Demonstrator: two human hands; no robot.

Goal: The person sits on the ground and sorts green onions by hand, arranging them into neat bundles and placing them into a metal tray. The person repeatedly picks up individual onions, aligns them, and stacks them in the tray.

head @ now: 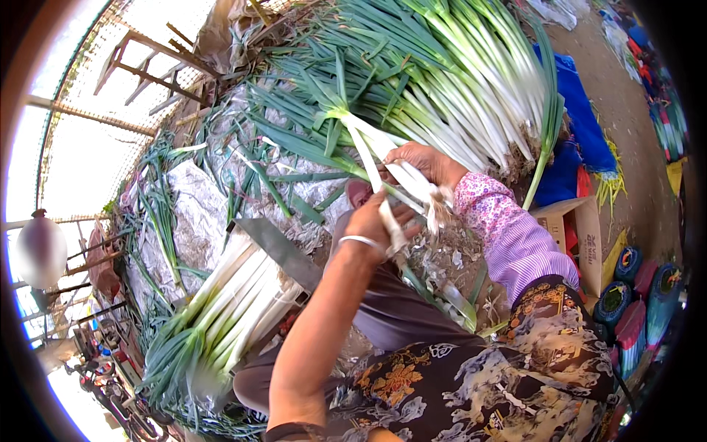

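My right hand point(424, 163) grips a leek by its white shank point(371, 132) just above the hairy roots point(439, 212). The leek slants away, its green leaves pointing toward the far pile. A pale outer leaf sheath point(364, 153) hangs apart from the shank and runs down through my left hand point(371, 222), pinched at the thumb with the other fingers spread and blurred. On that wrist is a pale bangle point(362, 240). To the left, a row of cleaned leeks point(237, 304) lies against an upright metal plate point(279, 251).
A big heap of leeks point(458, 94) with roots on lies ahead. Leaf scraps litter a pale plastic sheet point(193, 190). At right are a blue sack point(577, 119), a cardboard box point(585, 237) and wrapped bundles point(613, 301). A wooden frame point(160, 69) stands at far left.
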